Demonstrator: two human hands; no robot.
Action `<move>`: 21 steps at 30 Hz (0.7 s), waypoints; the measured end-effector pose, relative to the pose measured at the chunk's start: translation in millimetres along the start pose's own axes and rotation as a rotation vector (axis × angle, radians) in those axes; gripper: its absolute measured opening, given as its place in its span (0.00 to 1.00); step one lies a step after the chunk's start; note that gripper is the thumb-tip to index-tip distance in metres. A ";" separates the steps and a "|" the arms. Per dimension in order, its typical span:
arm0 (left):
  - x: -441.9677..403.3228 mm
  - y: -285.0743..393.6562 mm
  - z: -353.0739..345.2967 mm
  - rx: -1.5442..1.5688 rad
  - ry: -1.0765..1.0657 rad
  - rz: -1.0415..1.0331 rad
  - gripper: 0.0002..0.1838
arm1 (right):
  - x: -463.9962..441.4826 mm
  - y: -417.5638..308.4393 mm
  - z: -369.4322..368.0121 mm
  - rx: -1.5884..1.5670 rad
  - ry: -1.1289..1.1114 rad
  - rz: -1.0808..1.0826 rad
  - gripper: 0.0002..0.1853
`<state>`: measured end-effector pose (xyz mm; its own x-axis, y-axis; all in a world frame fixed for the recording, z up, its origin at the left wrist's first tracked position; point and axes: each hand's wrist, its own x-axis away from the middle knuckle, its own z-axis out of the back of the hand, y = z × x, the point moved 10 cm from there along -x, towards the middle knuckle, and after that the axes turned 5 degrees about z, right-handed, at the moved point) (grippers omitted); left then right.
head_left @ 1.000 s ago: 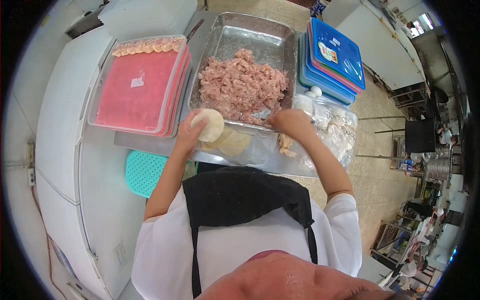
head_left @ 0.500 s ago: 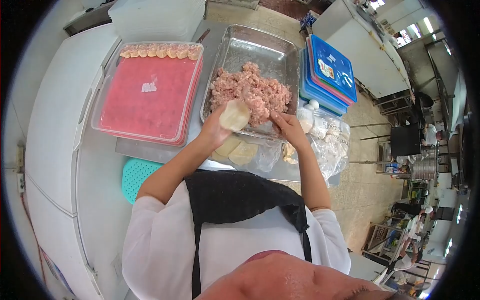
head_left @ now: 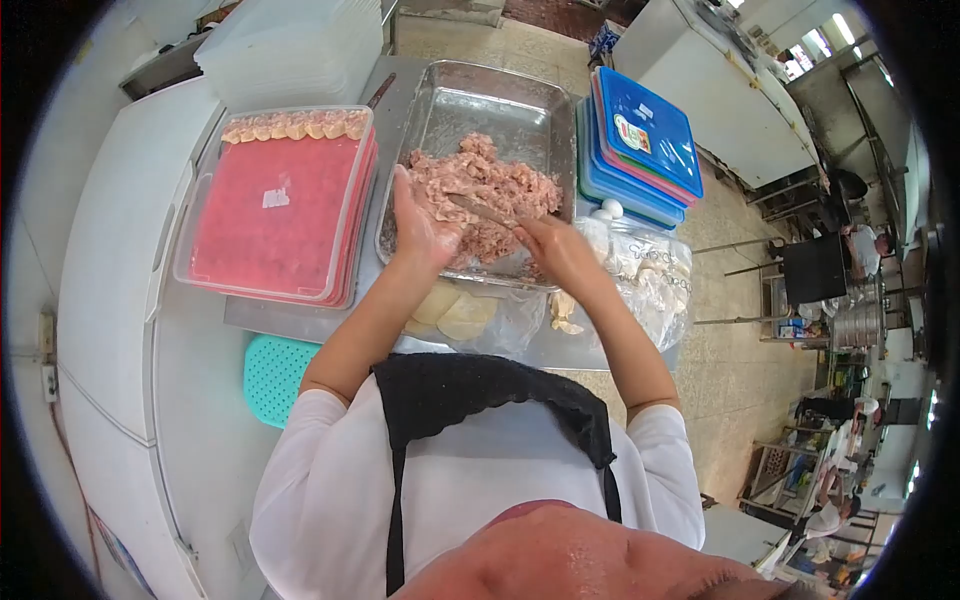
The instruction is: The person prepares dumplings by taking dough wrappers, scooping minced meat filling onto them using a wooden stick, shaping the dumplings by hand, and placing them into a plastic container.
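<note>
My left hand [head_left: 424, 232] is cupped at the near left side of the metal pan [head_left: 392, 243], palm turned toward the ground meat. The round dough wrapper it held half a second ago is mostly hidden, apparently under meat at the palm. My right hand [head_left: 560, 250] grips a knife [head_left: 484, 208], its flat blade pointing left across the meat toward my left palm. Pale pink ground meat [head_left: 480, 180] is heaped in the near half of the pan. More dough wrappers [head_left: 466, 317] lie on the table between my forearms.
A lidded-tray stack in pink [head_left: 275, 210] stands left, with a row of filled dumplings [head_left: 295, 126] on top. Blue lids [head_left: 650, 130] are piled right, near eggs [head_left: 609, 208] and plastic bags [head_left: 645, 270]. A turquoise perforated stool [head_left: 277, 378] is below. Several people work far right.
My left hand has turned and moved to the meat, so the wrapper is mostly out of sight. The knife blade has come up out of the meat toward my left palm.
</note>
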<state>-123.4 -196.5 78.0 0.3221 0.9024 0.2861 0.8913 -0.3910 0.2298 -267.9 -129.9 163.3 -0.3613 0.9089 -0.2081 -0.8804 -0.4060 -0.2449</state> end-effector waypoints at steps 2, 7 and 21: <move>4.8 6.4 -3.8 0.000 0.006 -0.020 0.42 | -5.3 3.2 13.8 0.193 -0.185 0.007 0.12; 5.0 2.8 -10.9 -0.088 0.116 -0.088 0.39 | -7.5 -17.1 18.1 -0.070 0.051 0.208 0.13; 40.2 0.1 -68.6 -1.720 -0.330 -0.326 0.31 | -2.8 32.3 9.1 -0.719 -0.325 0.188 0.19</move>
<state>-132.3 -172.7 153.3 0.4547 0.8854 -0.0964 -0.3100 0.2588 0.9148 -298.1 -144.7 164.5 -0.6524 0.7564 -0.0480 -0.4233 -0.4162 -0.8047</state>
